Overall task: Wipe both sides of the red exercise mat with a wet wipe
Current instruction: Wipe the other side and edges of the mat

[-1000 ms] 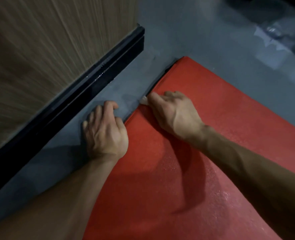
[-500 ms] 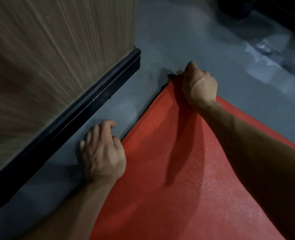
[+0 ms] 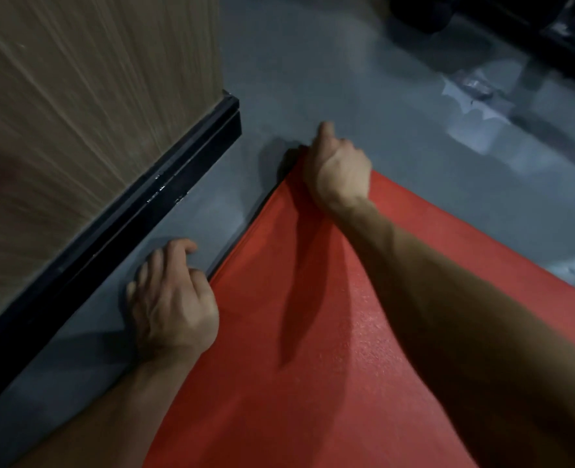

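Red exercise mat (image 3: 313,366): flat on grey floor (image 3: 313,79). Right hand (image 3: 341,173): grip clenched at the mat's far corner; contents hidden. Left hand (image 3: 174,305): grip released, fingertips on floor beside mat edge. Wood-grain panel (image 3: 76,96) with black base strip (image 3: 127,228): left. Pale wrapper (image 3: 471,92): far right.

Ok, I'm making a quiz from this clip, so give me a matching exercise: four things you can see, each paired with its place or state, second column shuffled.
Things:
1. right hand
2. left hand
3. red exercise mat
4. wood-grain panel

Places or states:
a. stands upright at the left, with a black base strip
b. at the mat's far corner
c. rests on the grey floor beside the mat's left edge
d. lies on the floor, textured face up

Pairs: 1-b, 2-c, 3-d, 4-a
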`<state>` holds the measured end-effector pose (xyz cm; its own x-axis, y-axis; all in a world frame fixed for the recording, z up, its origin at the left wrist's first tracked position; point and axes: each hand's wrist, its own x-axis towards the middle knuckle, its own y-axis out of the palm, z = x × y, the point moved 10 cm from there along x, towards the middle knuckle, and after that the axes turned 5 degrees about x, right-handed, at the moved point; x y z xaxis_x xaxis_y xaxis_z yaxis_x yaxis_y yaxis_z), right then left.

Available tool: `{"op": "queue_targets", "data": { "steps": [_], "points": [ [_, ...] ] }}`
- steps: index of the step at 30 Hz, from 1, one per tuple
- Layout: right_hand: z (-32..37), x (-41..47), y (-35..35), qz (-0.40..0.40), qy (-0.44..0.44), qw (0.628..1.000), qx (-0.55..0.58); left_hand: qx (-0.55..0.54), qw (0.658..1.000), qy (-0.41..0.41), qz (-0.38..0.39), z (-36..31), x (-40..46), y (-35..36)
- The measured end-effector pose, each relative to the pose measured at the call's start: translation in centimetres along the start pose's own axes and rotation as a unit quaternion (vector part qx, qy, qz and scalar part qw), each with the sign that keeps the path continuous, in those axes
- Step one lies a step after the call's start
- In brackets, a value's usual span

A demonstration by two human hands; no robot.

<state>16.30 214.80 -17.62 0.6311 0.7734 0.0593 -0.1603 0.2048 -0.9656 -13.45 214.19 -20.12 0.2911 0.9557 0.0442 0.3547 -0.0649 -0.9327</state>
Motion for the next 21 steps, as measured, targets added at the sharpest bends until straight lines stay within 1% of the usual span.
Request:
{"op": "queue_targets", "data": {
  "steps": [2,4,5,6,8,9,10,14,16,18,19,21],
  "points": [
    [1.4,-0.2,0.3,0.000,-0.023,1.000,-0.020,-0.002,1.000,0.003,-0.003,-0.1,-0.1,-0.1],
    [0.0,-1.0,-0.6,-0.011,-0.033,0.998,-0.059,0.001,1.000,0.002,-0.003,0.0,-0.1,0.0],
    [-1.7,-1.5,-1.2,-0.018,-0.023,0.997,-0.071,0.002,1.000,-0.001,-0.005,0.1,0.0,0.0],
    [-3.9,-2.2,-2.0,-0.026,-0.002,0.997,-0.074,0.002,1.000,-0.003,-0.007,0.1,0.1,0.0],
    [-8.3,-3.7,-3.7,-0.035,0.068,0.996,-0.053,0.001,1.000,-0.004,-0.005,0.0,-0.1,-0.1],
    [-9.4,-4.2,-3.9,-0.038,0.102,0.993,-0.039,0.000,1.000,-0.004,-0.003,0.0,-0.1,-0.1],
    [-9.1,-4.4,-3.6,-0.035,0.112,0.993,-0.031,0.001,1.000,-0.005,-0.002,0.1,0.0,-0.1],
    [-3.5,-3.6,-0.9,0.001,0.038,0.999,-0.026,-0.007,1.000,-0.011,0.007,0.1,-0.3,0.1],
    [-3.7,-3.7,-0.9,0.009,0.018,0.999,-0.040,-0.015,1.000,-0.010,0.003,0.0,-0.3,-0.1],
    [-7.5,-5.0,-2.0,0.014,0.034,0.997,-0.063,-0.011,1.000,-0.012,0.002,0.0,-0.3,0.0],
    [-10.3,-6.1,-3.0,0.009,0.059,0.996,-0.073,-0.010,1.000,-0.013,0.002,0.1,-0.3,0.0],
    [-16.2,-8.9,-5.3,-0.002,0.134,0.988,-0.076,-0.016,1.000,-0.014,0.002,0.1,-0.3,-0.2]
  ]
}}
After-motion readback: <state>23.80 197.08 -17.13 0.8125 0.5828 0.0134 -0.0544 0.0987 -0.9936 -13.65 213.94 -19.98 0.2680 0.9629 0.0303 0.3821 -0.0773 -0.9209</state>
